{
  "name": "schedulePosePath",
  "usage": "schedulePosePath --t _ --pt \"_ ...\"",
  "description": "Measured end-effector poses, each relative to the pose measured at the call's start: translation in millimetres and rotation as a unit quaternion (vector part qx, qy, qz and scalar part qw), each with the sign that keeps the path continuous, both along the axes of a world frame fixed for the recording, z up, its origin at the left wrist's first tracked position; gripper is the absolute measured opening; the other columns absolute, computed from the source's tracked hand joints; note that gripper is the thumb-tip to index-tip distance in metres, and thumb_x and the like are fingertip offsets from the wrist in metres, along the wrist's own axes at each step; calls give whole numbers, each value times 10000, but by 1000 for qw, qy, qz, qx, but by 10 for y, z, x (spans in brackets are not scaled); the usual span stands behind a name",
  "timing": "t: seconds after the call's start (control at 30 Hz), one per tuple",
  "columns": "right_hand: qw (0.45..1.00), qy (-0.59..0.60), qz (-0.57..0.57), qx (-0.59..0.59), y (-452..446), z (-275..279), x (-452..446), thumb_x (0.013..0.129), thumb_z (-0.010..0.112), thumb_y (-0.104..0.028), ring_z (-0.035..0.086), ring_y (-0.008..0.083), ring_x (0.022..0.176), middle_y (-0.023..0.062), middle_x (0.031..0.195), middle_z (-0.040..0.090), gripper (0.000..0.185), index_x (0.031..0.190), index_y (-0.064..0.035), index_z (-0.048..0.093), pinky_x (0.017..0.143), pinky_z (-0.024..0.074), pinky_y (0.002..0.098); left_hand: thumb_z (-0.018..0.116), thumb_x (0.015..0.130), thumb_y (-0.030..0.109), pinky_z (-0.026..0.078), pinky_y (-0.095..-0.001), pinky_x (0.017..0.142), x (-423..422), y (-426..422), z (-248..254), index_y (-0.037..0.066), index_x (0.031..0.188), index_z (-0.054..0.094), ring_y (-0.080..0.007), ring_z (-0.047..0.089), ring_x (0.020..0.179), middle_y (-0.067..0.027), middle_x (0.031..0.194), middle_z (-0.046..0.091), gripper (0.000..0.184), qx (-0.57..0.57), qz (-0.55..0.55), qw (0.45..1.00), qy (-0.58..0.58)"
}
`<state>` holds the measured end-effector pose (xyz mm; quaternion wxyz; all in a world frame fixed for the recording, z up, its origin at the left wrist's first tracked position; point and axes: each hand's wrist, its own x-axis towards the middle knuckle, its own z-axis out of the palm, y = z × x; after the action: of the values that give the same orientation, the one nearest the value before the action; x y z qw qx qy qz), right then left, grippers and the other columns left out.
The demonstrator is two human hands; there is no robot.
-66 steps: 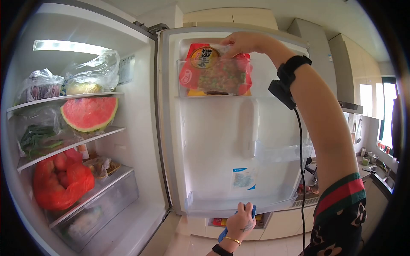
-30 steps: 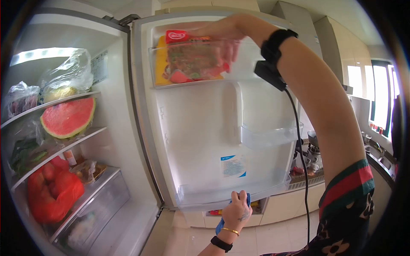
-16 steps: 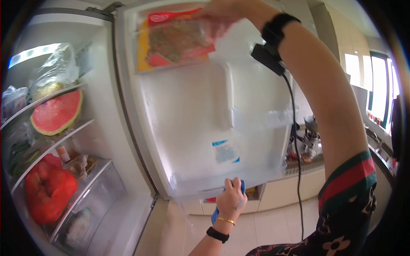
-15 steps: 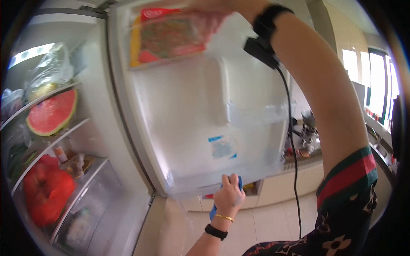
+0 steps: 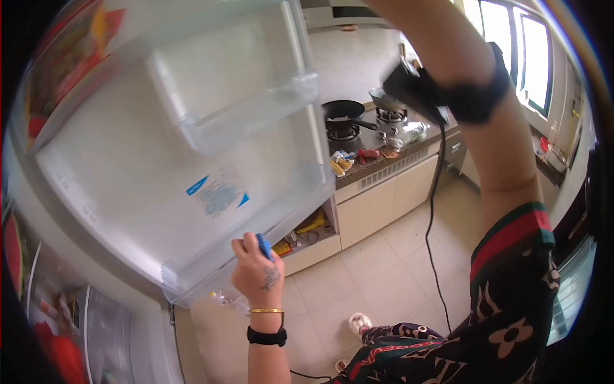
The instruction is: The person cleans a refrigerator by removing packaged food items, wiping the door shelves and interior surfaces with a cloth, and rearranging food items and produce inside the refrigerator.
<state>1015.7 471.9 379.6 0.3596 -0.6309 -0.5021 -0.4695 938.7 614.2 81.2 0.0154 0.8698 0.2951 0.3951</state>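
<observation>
My left hand (image 5: 258, 275), with a gold bracelet and a black wrist strap, is closed around a blue cloth (image 5: 264, 246), of which only an edge shows. It is at the front of the clear bottom bin (image 5: 192, 276) on the open fridge door (image 5: 121, 173). My right hand is beyond the top edge; only its forearm (image 5: 511, 150) shows, with a black strap, a device and a cable. A red and yellow food packet (image 5: 73, 64) sits blurred in the door's upper shelf. A clear half-width bin (image 5: 249, 112) is fixed to the door, above a blue and white label (image 5: 217, 192).
Behind the door stands a counter with a black wok (image 5: 343, 112) on a gas hob and several food packs. Below it, a lower compartment (image 5: 313, 233) holds yellow items. The cable (image 5: 430, 224) hangs to the tiled floor (image 5: 377, 275). Fridge shelves are at lower left.
The view has turned right, so the door and fridge interior now lie further left. My right hand, earlier at the food packet, has gone out of view. My left hand still grips the blue cloth.
</observation>
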Motion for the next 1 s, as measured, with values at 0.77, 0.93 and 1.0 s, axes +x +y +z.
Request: schedulePosePath --t 0.77,0.93,1.0 --pt "706 611 139 -330 -851 -5350 4317 872 560 -376 643 265 846 131 963 665 394 1112 -66 590 756 493 356 606 863 294 453 -437 856 496 439 -410 -8 1268 439 -371 562 1015 -221 1098 585 533 90 220 971 15" --pt "656 708 128 -230 -1166 -5849 4893 878 568 -341 652 192 783 113 931 658 404 1136 -31 569 703 501 329 569 863 283 430 -424 906 713 323 -302 -11 1280 428 -369 549 1046 -237 1142 563 529 51 244 968 30" --pt "588 792 130 -100 -1400 -5897 5152 874 578 -314 642 177 770 89 918 654 393 1151 -35 561 685 492 312 558 863 276 419 -424 925 806 283 -260 -20 1280 431 -368 538 1067 -238 1167 549 527 21 275 960 52"
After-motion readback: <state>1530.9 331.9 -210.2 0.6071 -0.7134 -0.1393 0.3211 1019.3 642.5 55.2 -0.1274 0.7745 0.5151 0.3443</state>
